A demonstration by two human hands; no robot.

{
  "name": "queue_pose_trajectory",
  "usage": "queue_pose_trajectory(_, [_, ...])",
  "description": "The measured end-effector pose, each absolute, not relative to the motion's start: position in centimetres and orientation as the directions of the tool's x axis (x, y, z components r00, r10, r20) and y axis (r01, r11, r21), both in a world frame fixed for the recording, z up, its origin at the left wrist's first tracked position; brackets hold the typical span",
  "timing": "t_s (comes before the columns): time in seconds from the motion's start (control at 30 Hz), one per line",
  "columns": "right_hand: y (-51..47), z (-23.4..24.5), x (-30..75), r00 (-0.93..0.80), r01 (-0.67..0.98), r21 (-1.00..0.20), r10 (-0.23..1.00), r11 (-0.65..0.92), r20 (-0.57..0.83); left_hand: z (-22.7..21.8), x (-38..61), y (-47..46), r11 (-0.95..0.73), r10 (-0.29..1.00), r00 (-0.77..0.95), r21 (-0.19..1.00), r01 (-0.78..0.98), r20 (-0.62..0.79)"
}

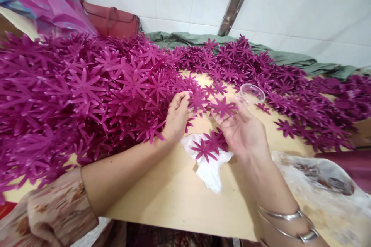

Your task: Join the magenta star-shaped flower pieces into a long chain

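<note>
My left hand (177,117) has its fingers closed on a magenta star-shaped fabric flower (198,100), held upright by its edge. Just to the right, my right hand (245,129) is turned palm up, with another magenta flower (223,107) resting at its fingertips and pinched there. The two flowers are close together, a small gap between them. Below the hands, a couple of loose flowers (204,150) lie on a crumpled white tissue (211,173). A clear plastic cup (252,93) sits behind my right hand.
A big heap of magenta flowers (87,85) fills the left, and a lower pile (278,81) curves along the back and right of the tan tabletop (162,197). A plastic bag (324,189) lies at right. Behind are a red handbag (111,19) and green cloth (290,60) against the wall.
</note>
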State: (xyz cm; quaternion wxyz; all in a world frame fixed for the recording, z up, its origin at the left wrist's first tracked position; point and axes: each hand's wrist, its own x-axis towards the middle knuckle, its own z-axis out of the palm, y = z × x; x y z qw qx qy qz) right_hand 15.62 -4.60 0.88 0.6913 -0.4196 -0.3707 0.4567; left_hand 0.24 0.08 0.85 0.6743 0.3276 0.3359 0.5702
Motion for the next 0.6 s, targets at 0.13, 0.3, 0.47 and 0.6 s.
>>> queue_pose_trajectory(0.13, [-5.1,2.0,15.1,0.28,-0.481,-0.865,0.96,0.14,0.0,1.3,0.2,0.1,0.201,0.979,0.155,0.793,-0.576,-0.136])
queue_pose_trajectory(0.3, [-5.0,1.9,14.8,0.385,-0.367,-0.911,0.922,0.189,0.036,1.2,0.3,-0.3,0.134,0.981,0.189,0.821,-0.555,-0.033])
queue_pose_trajectory(0.47, [-4.7,1.4,14.7,0.446,-0.229,-0.931,0.881,0.284,0.159,0.0,0.3,-0.1,-0.013,0.961,0.243,0.898,-0.44,0.133])
queue_pose_trajectory(0.6, [-4.9,1.8,14.1,0.464,-0.189,-0.934,0.866,0.302,0.186,-0.5,0.1,0.1,-0.099,0.936,0.277,0.915,-0.392,0.219])
